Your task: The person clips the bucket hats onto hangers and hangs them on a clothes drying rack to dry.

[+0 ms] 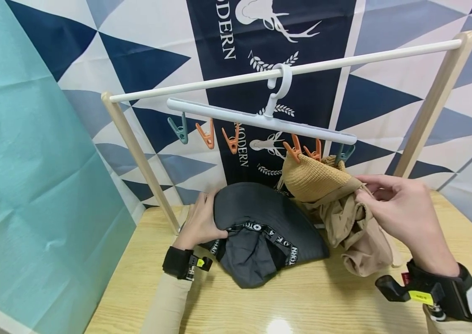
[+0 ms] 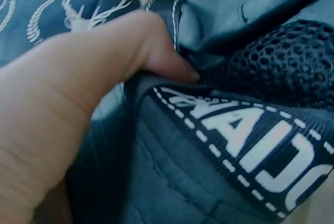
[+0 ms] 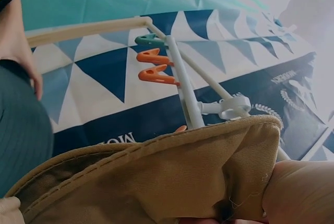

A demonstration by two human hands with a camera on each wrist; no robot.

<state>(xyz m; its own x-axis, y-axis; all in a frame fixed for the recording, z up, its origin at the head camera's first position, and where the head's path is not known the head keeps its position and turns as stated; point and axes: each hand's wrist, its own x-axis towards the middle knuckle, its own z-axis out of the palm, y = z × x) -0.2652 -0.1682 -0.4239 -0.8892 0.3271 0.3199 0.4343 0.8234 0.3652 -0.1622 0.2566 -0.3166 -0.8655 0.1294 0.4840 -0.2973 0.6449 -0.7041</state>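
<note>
My left hand [image 1: 202,218] grips the left side of a dark grey brimmed hat [image 1: 261,202], whose lettered inner band faces up. In the left wrist view, the thumb [image 2: 156,46] presses inside by black mesh, above the band's white letters [image 2: 245,140]. My right hand [image 1: 403,208] pinches the edge of a tan cloth hat [image 1: 340,225], crumpled below the fingers. Against it, a mustard knitted piece [image 1: 313,178] hangs from an orange clip [image 1: 293,148]. The right wrist view shows the tan hat's stitched edge [image 3: 156,148] up close; most of the right hand's fingers are hidden there.
A pale clip hanger [image 1: 256,119] hooks over a white rail [image 1: 219,83] on wooden posts [image 1: 436,102]. Several orange and teal clips hang from it; those at its left, such as the teal clip [image 1: 180,129], hold nothing. Below is a wooden table [image 1: 302,297], with patterned cloth behind.
</note>
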